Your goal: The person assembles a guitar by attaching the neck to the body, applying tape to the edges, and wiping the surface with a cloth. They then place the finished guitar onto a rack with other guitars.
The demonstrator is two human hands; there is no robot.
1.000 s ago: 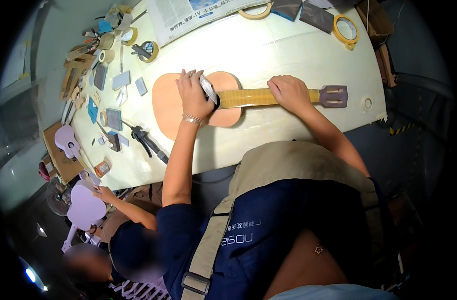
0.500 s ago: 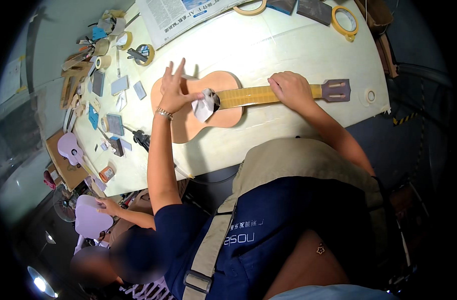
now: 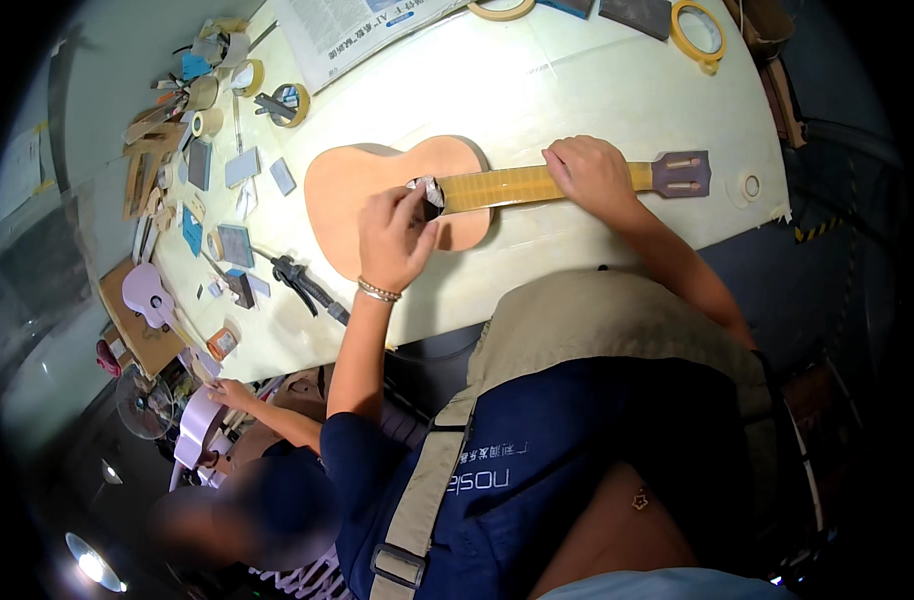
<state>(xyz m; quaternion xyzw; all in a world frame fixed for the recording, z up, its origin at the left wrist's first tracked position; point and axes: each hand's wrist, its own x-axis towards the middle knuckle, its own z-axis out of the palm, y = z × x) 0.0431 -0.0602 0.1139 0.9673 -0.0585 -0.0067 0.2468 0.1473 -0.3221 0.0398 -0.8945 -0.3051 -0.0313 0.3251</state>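
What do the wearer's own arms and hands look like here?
Both hands are bare, without gloves. Above the left hand sits a pale, shiny bracelet; the right hand shows no wristwear. The left sleeve is short and navy blue.

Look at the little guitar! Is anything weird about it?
Yes: a crumpled white wad sits at the sound hole of the guitar, by the left hand, where you'd expect an open hole. Also, no strings show along the yellow-covered neck. I see nothing spilled.
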